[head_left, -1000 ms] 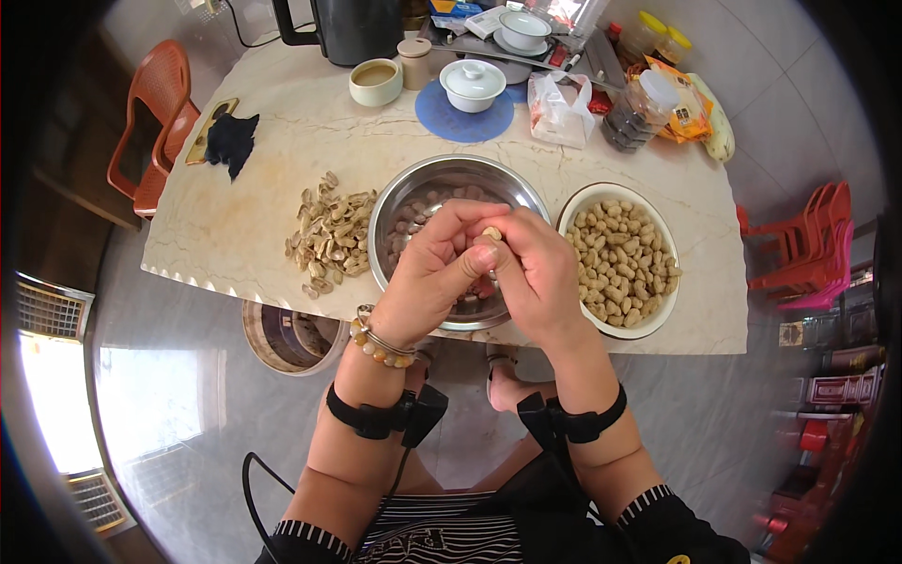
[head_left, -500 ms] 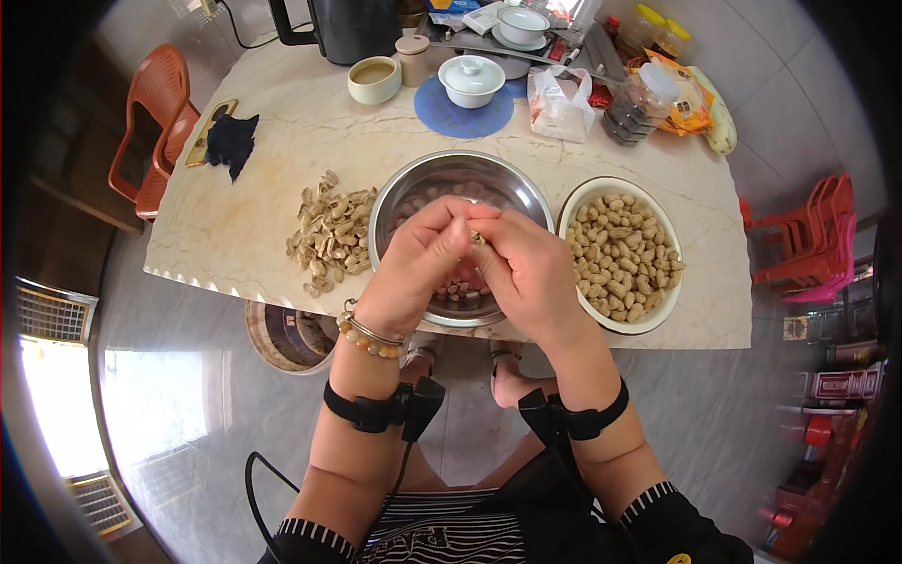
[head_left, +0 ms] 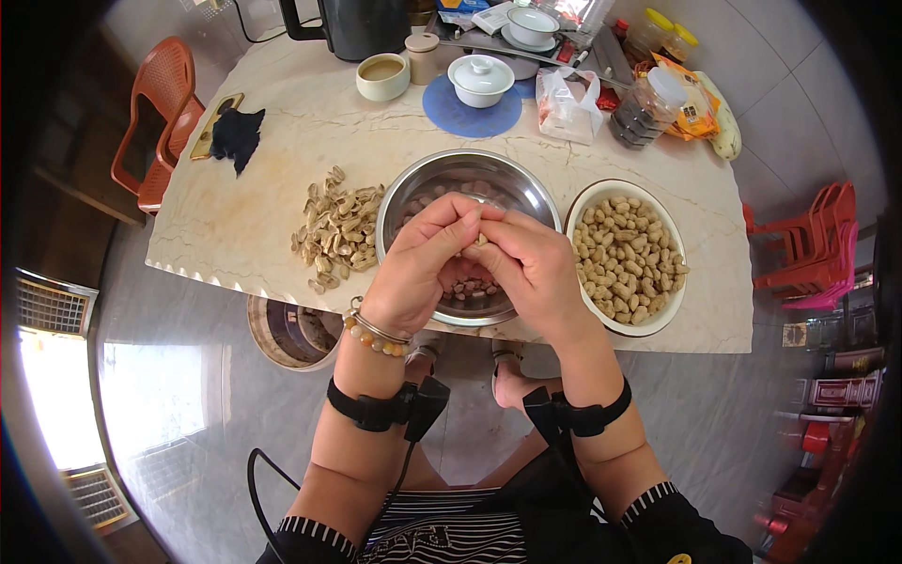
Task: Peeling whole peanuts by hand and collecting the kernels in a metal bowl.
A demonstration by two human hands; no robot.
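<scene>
Not much has moved since a second ago: both hands are still bunched together over the steel bowl [head_left: 526, 183], just a touch lower toward its near rim. The left hand [head_left: 425, 258] and right hand [head_left: 531, 263] meet fingertip to fingertip, pinching one peanut [head_left: 481, 241] between them; only a sliver of it shows, so I can't tell if the shell is cracked yet. It's held just above the shelled nuts [head_left: 467, 287] lying in the bowl's bottom.

A heap of empty shells [head_left: 340, 226] sits on the table [head_left: 235, 235] at 9 o'clock from the bowl. At 3 o'clock, just beside it, is a white bowl [head_left: 628, 254] full of unshelled peanuts. A cup [head_left: 382, 75] and a lidded cup [head_left: 480, 79] on a blue mat [head_left: 451, 113] are up at 12 o'clock. A bin [head_left: 287, 331] stands on the floor at 7 o'clock, partly under the table edge.
</scene>
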